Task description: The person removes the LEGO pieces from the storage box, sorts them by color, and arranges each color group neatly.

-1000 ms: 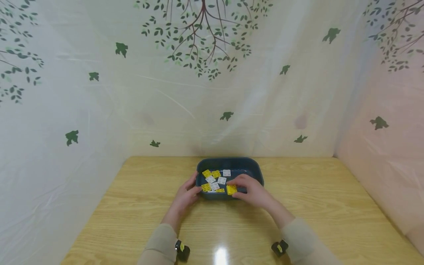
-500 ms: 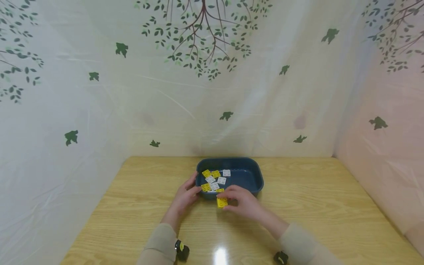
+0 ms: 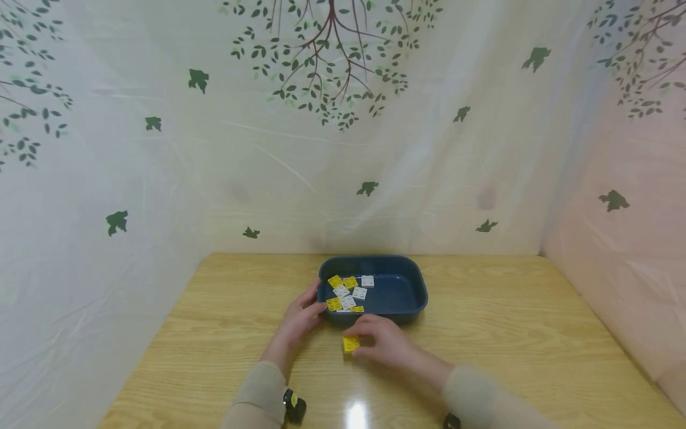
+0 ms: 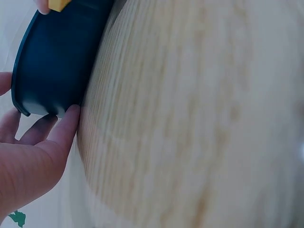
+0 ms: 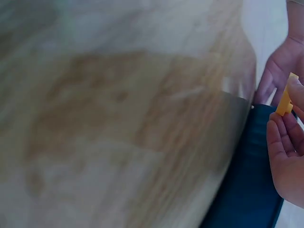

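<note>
My right hand [image 3: 384,344] pinches a yellow toy building brick [image 3: 351,344] between thumb and fingertips, just in front of the dark blue plastic bin [image 3: 399,307]. In the right wrist view the same yellow brick [image 5: 284,99] is seen from the side, its studs partly hidden by the hand. The left hand [image 3: 300,316] grips the bin's left end. Its fingertips lie against the outer wall in the left wrist view, where the left hand [image 4: 35,154] shows from below. Inside the bin, several white bricks [image 3: 359,293] and yellow bricks [image 3: 334,304] lie loosely at the left.
The bin stands on a wood-grain table [image 3: 482,310] near its back edge. Behind and at both sides hangs a pale curtain [image 3: 300,179] with printed leaves and birds. A small black device [image 3: 294,406] sits at the left wrist.
My right hand has lifted the yellow brick out of the bin and carried it over the front wall, toward me and to the left. The left hand keeps its place on the bin.
</note>
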Demonstrator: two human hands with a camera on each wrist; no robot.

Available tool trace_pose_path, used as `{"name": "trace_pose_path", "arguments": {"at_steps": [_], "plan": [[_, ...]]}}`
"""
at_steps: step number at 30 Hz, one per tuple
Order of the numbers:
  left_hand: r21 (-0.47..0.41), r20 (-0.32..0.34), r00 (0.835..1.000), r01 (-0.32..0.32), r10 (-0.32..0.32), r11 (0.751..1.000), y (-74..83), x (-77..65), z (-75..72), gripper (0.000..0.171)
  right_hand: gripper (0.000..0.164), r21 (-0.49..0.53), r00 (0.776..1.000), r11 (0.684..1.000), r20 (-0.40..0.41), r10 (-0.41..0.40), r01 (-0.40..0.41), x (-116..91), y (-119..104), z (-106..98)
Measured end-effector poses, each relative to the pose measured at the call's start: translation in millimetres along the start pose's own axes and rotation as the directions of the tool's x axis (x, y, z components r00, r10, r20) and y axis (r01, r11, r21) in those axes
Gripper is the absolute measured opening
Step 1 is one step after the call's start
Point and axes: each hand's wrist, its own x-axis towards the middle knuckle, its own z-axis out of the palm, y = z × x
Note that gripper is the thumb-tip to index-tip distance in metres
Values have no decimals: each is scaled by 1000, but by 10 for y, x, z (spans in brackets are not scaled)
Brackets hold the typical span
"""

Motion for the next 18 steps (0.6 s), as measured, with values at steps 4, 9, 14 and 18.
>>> {"name": "trace_pose_path", "arguments": {"at_steps": [4, 9, 14, 18], "plan": [[5, 4, 1000, 3, -3, 1000, 4, -12, 3, 69, 36, 21, 1000, 1000, -23, 10, -9, 18, 25, 56], [18, 11, 1000, 1, -2, 1000, 18, -29, 6, 69, 35, 56, 999, 997, -27, 47, -45, 34, 54, 117], [12, 14, 1000, 3, -4, 1000, 21, -22, 4, 69, 36, 91, 996, 993, -30, 84, -81, 23, 68, 175], [27, 11, 1000, 7, -7, 1000, 22, -18, -1, 69, 36, 112, 995, 989, -29, 96, -92, 11, 65, 211]]}}
